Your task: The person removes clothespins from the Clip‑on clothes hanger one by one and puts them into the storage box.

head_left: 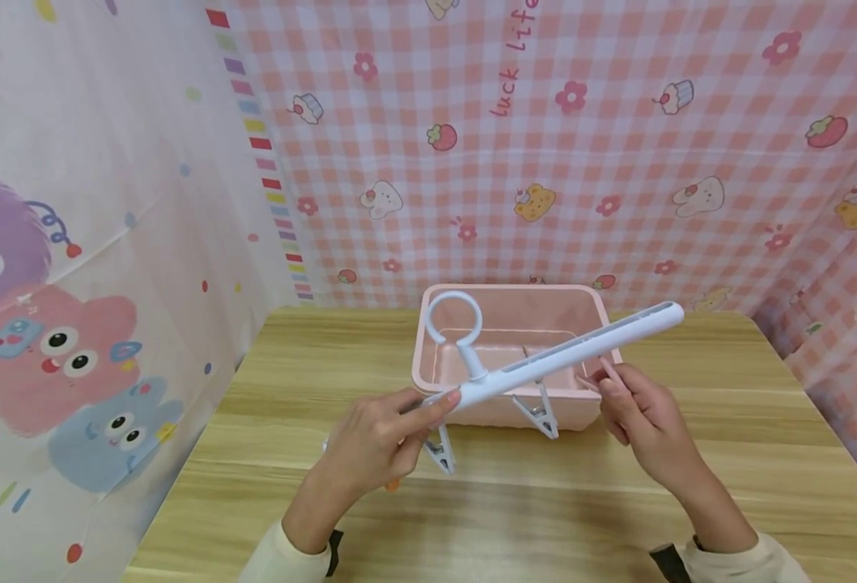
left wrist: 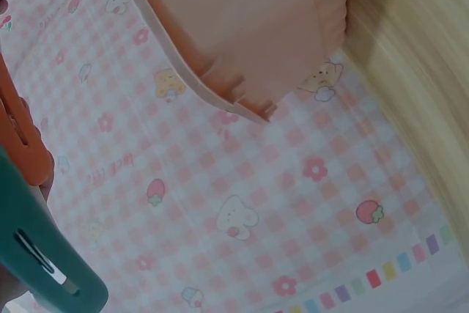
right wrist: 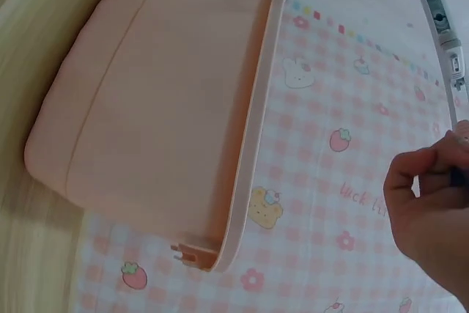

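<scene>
Our left hand [head_left: 370,441] has its grip curled tight round the near end of the white clip hanger [head_left: 545,364], thumb on top, so the bar sits lifted off the desk [head_left: 268,421] and slants up toward the right. That probably keeps the whole thing steady while the other hand fiddles with it. Going right along the bar, the round hook loop [head_left: 455,318] sticks up near the middle, and two pale clips [head_left: 537,411] dangle underneath, hanging free just above the wood. Behind and below all that sits the pink bin [head_left: 596,320] at the back of the desk, right against the checked pink cloth backdrop [head_left: 617,162]; the hanger is in the air in front of and over it, not inside. Then our right hand [head_left: 642,421] comes in under the bar's far half, fingers bent in a narrow pinch on something small and pinkish there. We honestly can't tell what it's pinching, could be a clip or a peg.
</scene>
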The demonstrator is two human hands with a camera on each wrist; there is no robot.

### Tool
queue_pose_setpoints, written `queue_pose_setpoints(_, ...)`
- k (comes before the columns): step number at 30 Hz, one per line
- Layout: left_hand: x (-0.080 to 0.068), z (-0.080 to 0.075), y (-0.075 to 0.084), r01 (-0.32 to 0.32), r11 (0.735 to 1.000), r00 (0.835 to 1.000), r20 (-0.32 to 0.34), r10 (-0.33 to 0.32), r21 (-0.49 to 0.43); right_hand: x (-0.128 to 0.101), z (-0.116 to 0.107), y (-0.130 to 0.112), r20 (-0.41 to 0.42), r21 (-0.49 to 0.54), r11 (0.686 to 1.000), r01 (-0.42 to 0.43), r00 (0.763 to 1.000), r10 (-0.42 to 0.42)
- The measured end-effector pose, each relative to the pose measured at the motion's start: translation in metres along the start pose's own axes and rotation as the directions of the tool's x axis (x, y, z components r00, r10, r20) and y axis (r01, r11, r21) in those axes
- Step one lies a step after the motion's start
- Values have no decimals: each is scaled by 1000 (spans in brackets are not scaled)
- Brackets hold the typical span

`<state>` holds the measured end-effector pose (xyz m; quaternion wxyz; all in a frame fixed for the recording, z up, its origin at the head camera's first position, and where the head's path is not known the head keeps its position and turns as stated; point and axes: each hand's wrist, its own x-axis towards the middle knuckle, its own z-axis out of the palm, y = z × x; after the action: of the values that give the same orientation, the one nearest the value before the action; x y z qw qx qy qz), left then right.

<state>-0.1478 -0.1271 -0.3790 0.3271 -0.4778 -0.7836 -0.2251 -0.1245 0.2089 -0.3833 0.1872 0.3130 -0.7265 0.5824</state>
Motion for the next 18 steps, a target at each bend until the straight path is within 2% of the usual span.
queue_pose_setpoints(4,0,1,0,-1,1000,1000,0,1,2,0,0,2,47,213,977,-2,999,-9)
queue_pose_setpoints(8,0,1,0,-4,1000,1000,-1,4,2,0,-1,2,67,256,967,-13,998,-5)
queue_pose_setpoints(10,1,1,1,2,1000,1000,1,-2,-3,0,0,2,41,223,975,-10,999,1)
queue_pose_setpoints(12,1,0,1,7,1000,1000,3,-6,-7,-1,1,2,-2,107,994,-2,1000,2)
queue_pose_setpoints(14,1,0,1,7,1000,1000,0,-7,-6,-1,3,2,-56,-64,998,19,998,-23)
queue_pose_setpoints(16,0,0,1,5,1000,1000,-2,-5,-4,-1,3,2,-94,-282,959,39,993,-68)
queue_pose_setpoints(18,0,0,1,5,1000,1000,-2,-5,3,0,3,4,-116,-479,875,68,983,-140)
